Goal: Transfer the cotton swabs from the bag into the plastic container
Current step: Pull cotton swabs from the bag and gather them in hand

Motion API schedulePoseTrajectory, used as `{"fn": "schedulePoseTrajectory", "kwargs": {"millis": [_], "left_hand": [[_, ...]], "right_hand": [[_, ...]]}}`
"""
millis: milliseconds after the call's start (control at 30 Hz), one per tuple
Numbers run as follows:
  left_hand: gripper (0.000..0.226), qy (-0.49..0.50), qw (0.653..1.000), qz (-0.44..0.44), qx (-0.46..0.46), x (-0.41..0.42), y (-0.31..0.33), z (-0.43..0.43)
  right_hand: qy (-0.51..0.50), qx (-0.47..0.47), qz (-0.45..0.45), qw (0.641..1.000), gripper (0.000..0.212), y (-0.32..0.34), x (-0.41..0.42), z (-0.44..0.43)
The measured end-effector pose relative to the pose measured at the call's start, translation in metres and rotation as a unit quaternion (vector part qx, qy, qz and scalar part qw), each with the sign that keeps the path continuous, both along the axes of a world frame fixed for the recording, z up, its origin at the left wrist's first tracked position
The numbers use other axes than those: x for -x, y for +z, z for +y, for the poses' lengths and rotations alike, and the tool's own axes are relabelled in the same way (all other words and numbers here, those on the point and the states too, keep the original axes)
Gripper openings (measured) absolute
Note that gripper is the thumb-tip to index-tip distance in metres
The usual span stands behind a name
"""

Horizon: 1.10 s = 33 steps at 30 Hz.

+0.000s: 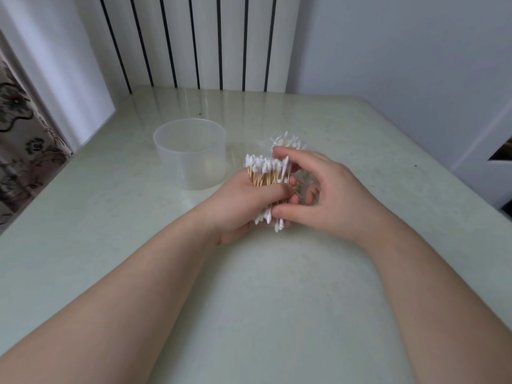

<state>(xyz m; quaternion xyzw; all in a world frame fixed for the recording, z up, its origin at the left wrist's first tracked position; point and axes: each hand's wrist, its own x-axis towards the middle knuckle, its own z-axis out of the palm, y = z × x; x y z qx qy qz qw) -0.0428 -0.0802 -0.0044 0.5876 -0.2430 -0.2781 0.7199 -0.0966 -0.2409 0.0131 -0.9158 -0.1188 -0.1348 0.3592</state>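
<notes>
The head view looks down on a pale green, glossy table (pixel 277 300) set against a white ribbed radiator (pixel 194 42), with a dark-patterned floral curtain (pixel 16 128) at the left edge.

Near the middle of the table the left hand (pixel 241 203) is wrapped round a thick bundle of wooden-stemmed, white-tipped cotton swabs (pixel 267 173), its fingers curled across the stems so that the tips stick out above and below the fist. The right hand (pixel 329 192) brackets the same bundle end to end: its thumb (pixel 281 211) presses the lower tips and its forefinger curls over the upper ones, as if squaring the swabs up.

Just behind the right hand lies the clear, crinkled plastic bag (pixel 289 141), and white tips show inside it, so it seems some swabs remain in there, though the hand hides most of it and the count cannot be judged.

The round, translucent plastic container (pixel 191 153) stands upright and open just to the left of the hands, apart from them. Nothing shows inside it.

By this reading the task is at an early stage. One handful is out of the bag but not yet dropped in, so it has to be carried over the rim and released, and the rest of the bag emptied after it
</notes>
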Motion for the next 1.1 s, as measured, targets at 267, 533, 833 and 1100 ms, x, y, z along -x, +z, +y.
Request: {"fn": "schedulePoseTrajectory", "kwargs": {"millis": [267,533,833,1100], "left_hand": [[0.015,0.026,0.996,0.081,0.011,-0.0036,-0.0004,0.0014],[0.016,0.022,0.996,0.090,0.018,-0.0010,0.0033,-0.0014],[0.014,0.017,0.996,0.086,0.006,-0.0012,0.0040,-0.0003],[0.013,0.020,0.997,0.075,0.011,-0.0005,0.0042,-0.0005]], "right_hand": [[0.018,0.074,0.084,0.994,0.122,-0.0029,0.0018,0.0044],[0.006,0.114,0.041,0.993,0.120,-0.0007,0.0016,0.0019],[-0.013,0.109,-0.002,0.994,0.103,-0.0035,-0.0027,0.0033],[-0.024,0.068,-0.041,0.997,0.078,-0.0036,-0.0031,0.0063]]}}
